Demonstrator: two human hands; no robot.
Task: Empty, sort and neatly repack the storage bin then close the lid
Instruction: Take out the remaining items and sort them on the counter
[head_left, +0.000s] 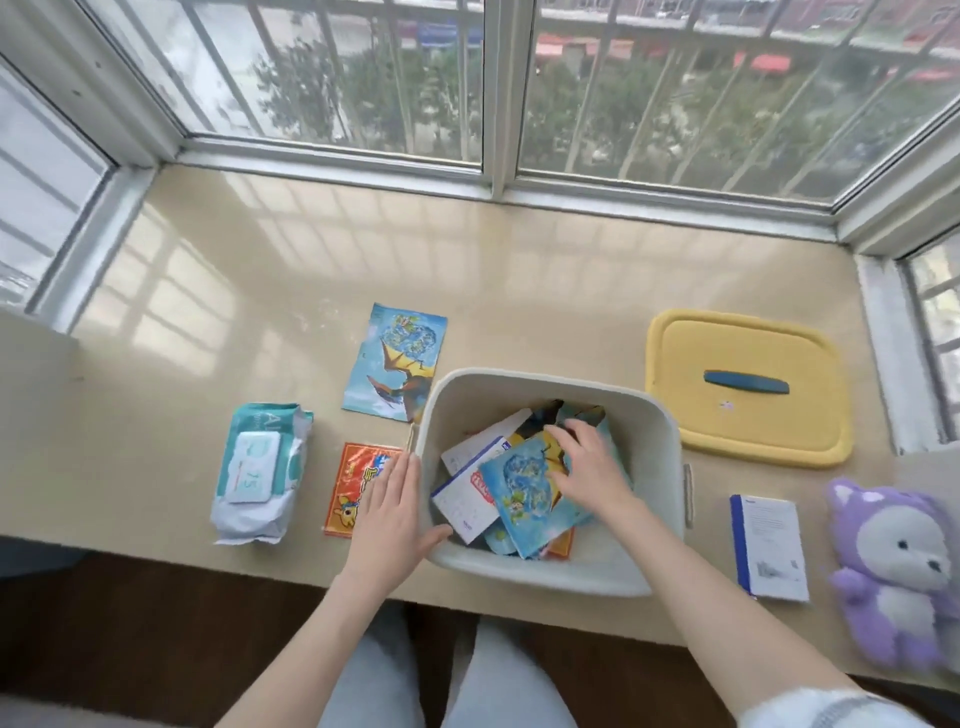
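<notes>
A pale grey storage bin (660, 441) stands open at the front of the beige ledge. Inside it lie several blue picture packets (524, 488) and a white box (465, 499). My right hand (587, 462) reaches into the bin and its fingers curl over the top edge of the uppermost blue packet. My left hand (389, 514) rests flat against the bin's left outer wall, thumb hooked on the rim. The yellow lid (748, 415) with a blue handle lies flat to the bin's right.
Left of the bin lie a wet-wipes pack (260, 473), a red-orange packet (348, 488) and a blue picture packet (395, 364). On the right are a white and blue box (771, 545) and a purple plush toy (898, 566). Window frames border the ledge.
</notes>
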